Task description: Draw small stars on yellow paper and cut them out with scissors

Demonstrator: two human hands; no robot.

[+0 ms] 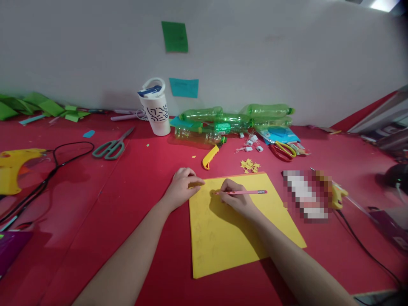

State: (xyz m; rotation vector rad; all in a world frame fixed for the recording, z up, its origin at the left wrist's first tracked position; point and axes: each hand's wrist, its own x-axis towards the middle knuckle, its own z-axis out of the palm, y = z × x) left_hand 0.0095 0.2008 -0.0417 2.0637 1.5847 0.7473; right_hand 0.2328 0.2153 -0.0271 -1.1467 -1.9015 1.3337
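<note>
A yellow sheet [236, 242] lies on the red table, with faint pencil outlines down its left part. My right hand [237, 199] is closed on a pink pencil [251, 192], its tip touching the sheet near the upper left. At the sheet's upper left corner rests my left hand [183, 187], fingers apart and holding nothing. Beyond the sheet's far edge are small yellow stars [250, 165] in a pile and a yellow cutter [210, 157].
Green plastic bottles [236, 121] and a white cup [156, 112] stand or lie near the wall. Grey scissors [111, 146] and a yellow glue gun [19, 165] are left; red-yellow scissors [283, 151] and another glue gun [338, 195] are right.
</note>
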